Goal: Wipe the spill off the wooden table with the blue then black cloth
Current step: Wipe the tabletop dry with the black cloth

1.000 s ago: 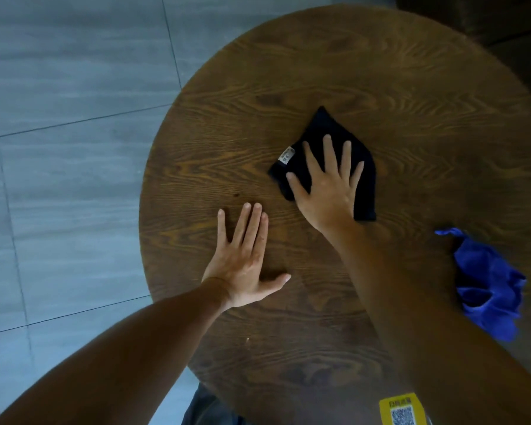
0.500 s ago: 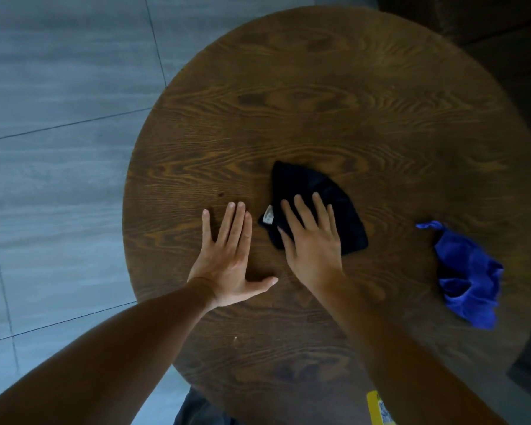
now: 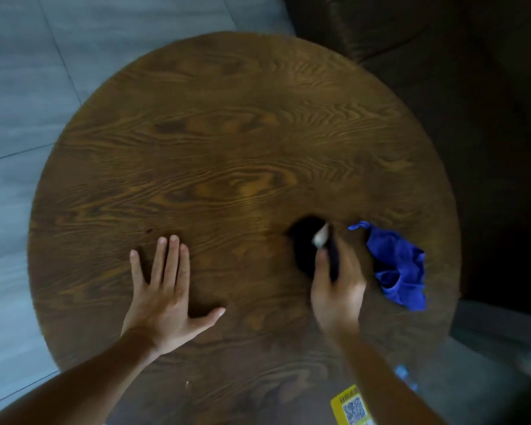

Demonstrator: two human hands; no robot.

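Showing two hands, two cloths: black cloth (image 3: 304, 243), blue cloth (image 3: 396, 265).

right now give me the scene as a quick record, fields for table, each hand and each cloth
table: round wooden table
left hand: left hand flat on the wood, fingers spread, holding nothing
right hand: right hand gripping the black cloth, blurred
black cloth: black cloth bunched under the right hand
blue cloth: blue cloth crumpled near the table's right edge, apart from both hands
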